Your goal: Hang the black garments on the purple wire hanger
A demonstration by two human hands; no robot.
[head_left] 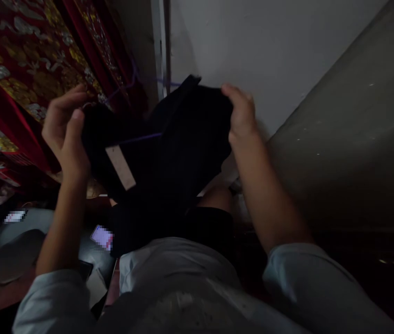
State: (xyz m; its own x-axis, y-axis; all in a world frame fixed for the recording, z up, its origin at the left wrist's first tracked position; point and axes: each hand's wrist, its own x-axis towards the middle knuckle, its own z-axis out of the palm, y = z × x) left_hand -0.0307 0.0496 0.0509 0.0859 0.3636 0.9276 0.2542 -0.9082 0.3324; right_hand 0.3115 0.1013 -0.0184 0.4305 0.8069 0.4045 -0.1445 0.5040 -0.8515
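A black cloth [190,139] is spread between my two hands above my lap; the dark light hides whether it is a garment or a bag. My left hand [68,130] has its left edge between the thumb and curled fingers. At the upper right corner, my right hand [242,111] pinches the cloth, thumb on top. A pale rectangular tag [122,168] lies on the left part of the cloth. Close by the tag, a thin purple string [141,138] crosses the dark fabric. More purple cord shows behind the cloth's upper edge.
Red embroidered fabric [26,60] with gold and silver patterns hangs at the left. A pale wall [252,41] stands ahead, with a greyish panel [350,125] to the right. Two blurred-out bright screens [102,237] lie low on the left.
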